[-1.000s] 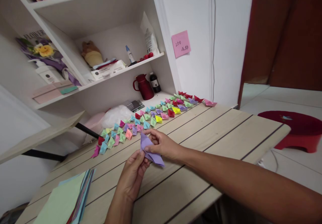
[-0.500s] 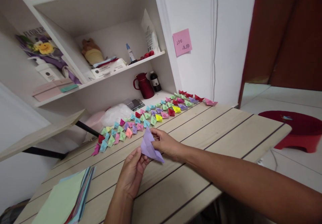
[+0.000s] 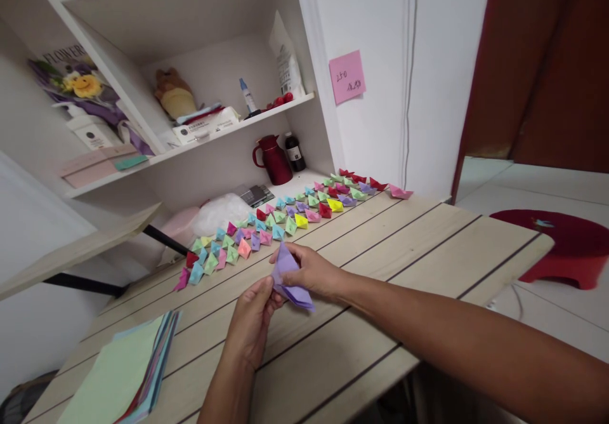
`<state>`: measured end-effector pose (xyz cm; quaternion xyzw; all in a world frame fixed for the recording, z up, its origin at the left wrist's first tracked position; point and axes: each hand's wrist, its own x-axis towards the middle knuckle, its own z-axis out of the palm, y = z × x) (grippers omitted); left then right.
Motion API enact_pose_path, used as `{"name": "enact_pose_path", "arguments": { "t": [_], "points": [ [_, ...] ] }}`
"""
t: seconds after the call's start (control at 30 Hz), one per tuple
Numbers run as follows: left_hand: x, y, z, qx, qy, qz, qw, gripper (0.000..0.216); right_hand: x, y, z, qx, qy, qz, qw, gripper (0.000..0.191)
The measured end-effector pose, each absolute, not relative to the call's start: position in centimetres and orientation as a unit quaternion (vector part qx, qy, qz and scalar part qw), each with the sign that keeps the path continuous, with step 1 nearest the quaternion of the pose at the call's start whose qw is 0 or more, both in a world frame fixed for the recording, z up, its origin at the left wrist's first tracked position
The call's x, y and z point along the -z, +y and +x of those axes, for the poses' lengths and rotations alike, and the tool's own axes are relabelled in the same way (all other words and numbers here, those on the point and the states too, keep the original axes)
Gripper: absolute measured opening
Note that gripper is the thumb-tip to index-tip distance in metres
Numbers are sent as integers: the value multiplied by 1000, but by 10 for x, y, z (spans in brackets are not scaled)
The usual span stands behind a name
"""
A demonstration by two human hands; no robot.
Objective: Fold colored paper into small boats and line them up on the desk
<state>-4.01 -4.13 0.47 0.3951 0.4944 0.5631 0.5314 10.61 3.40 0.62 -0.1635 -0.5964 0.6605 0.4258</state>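
A folded sheet of purple paper [image 3: 291,282], triangular with a pointed top, is held above the wooden table [image 3: 375,297]. My left hand [image 3: 257,306] pinches its lower left corner between thumb and fingers. On the right side, my right hand [image 3: 311,271] grips the same paper, its thumb across the front and its fingers partly hidden behind. Just beyond my hands stand rows of small folded paper boats [image 3: 243,248] in many colours.
A stack of coloured paper sheets [image 3: 117,370] lies at the left front. Behind the boats are a red jug [image 3: 275,162], a dark bottle [image 3: 295,152] and a clear plastic bag [image 3: 222,214]. A red stool [image 3: 552,246] stands to the right, past the table's edge.
My right thumb has moved onto the front of the purple paper, and the paper looks narrower, its lower layers slightly parted. My left hand keeps its pinch. The view has shifted slightly.
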Motion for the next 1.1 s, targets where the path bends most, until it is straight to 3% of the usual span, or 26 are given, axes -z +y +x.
{"name": "enact_pose_path", "arguments": {
  "t": [0.27,0.7,0.8,0.93,1.1],
  "points": [
    [-6,-40,-39,-571,476,381,550,21,-6,32,105,-656,-605,-200,403,36],
    [-10,-43,-26,-557,494,382,547,33,3,36,104,-620,-643,-196,404,22],
    [-5,-39,-33,-538,559,440,452,32,9,40,105,-530,-713,-235,394,18],
    [2,-34,-48,-491,659,535,198,19,16,45,107,-419,-782,-255,384,17],
    [7,-36,-52,-472,655,561,183,10,20,43,107,-331,-841,-244,352,22]
  ]
}}
